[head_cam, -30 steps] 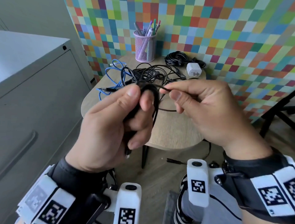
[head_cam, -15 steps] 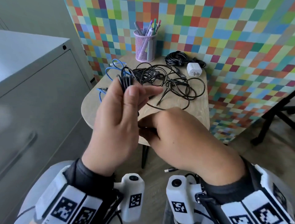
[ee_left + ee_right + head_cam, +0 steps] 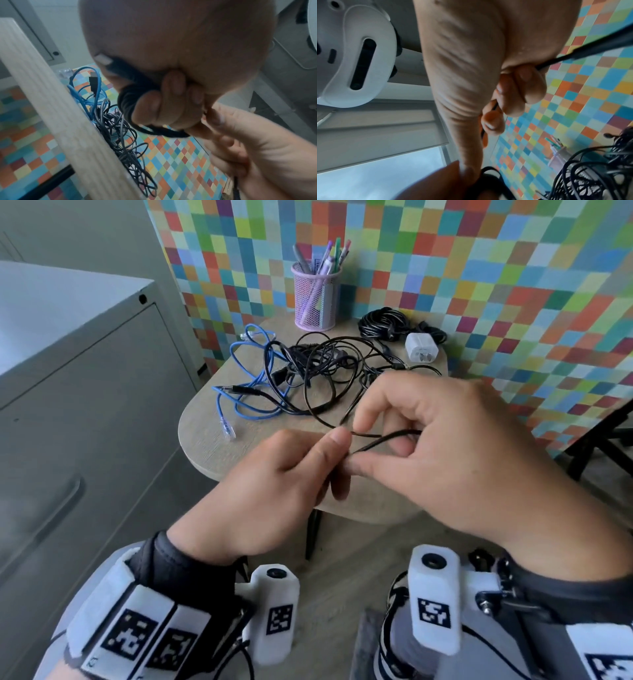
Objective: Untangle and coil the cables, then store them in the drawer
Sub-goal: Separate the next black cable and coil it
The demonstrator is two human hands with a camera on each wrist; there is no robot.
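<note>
Hands meet above the surface's (image 3: 205, 440) near edge. Left hand (image 3: 270, 491) clenches a black coil (image 3: 137, 93) of cable, loops wrapped round its curled fingers. Right hand (image 3: 442, 453) pinches the loose strand (image 3: 387, 438) of that cable between thumb and fingertips, touching the left thumb. Behind them on the surface lie a tangle (image 3: 325, 368) of black cables, a blue cable (image 3: 250, 385) beside it, a wound black bundle (image 3: 383, 325), a white charger (image 3: 421, 347) and a pen cup (image 3: 315, 297).

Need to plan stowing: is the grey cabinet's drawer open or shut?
Shut: the grey metal cabinet front sits flush, its recessed handle untouched.
</note>
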